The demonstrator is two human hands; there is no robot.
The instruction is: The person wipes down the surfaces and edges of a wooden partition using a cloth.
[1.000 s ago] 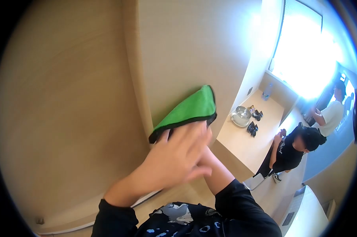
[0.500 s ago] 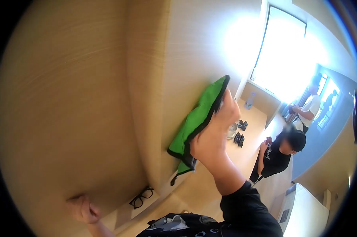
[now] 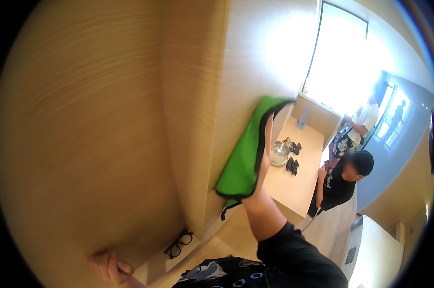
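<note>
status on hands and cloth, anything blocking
Right hand on green cloth, against wooden panel. Left hand curled, off cloth. Glasses on ledge below; nothing visibly blocking cloth.

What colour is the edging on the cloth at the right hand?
The edging is black, around a green cloth; best seen in the head view.

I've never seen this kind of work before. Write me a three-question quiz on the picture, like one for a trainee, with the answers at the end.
1. Multiple choice: what is the right hand handling?
A) a brush
B) a green cloth
C) a hammer

2. True or false: the black-framed glasses are in the left hand.

3. Fill in the blank: the nearer co-worker wears a black ____ on the head.

Key:
1. B
2. False; the glasses lie apart from that hand.
3. cap
</note>
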